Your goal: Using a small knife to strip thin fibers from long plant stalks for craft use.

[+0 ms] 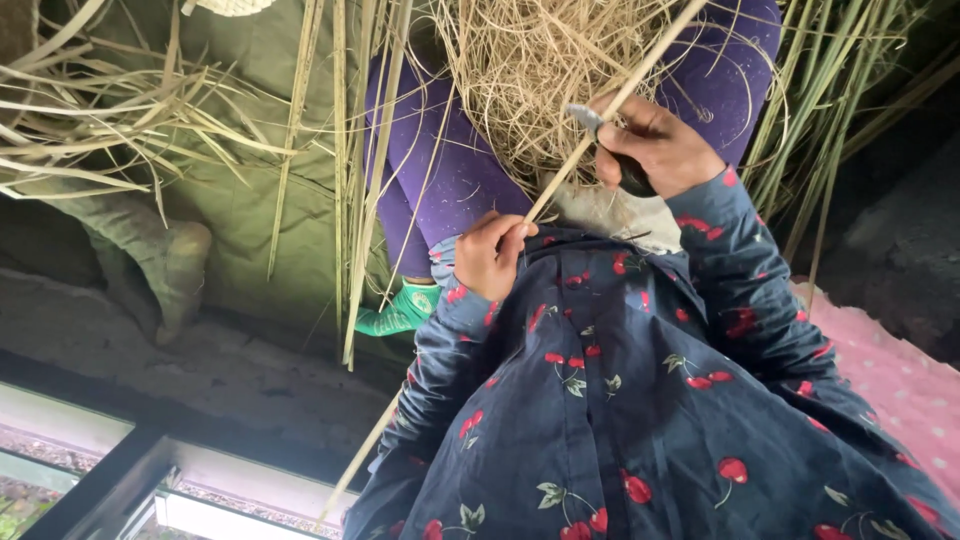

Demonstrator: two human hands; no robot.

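Gripping one cane strip (575,150): left hand (490,255) pinched low, right hand (650,145) w/ knife (585,118); straw pile (540,70) crowding.

No packages, labels, signs or screens show anywhere in this view. Nothing here carries a printed panel or a display.
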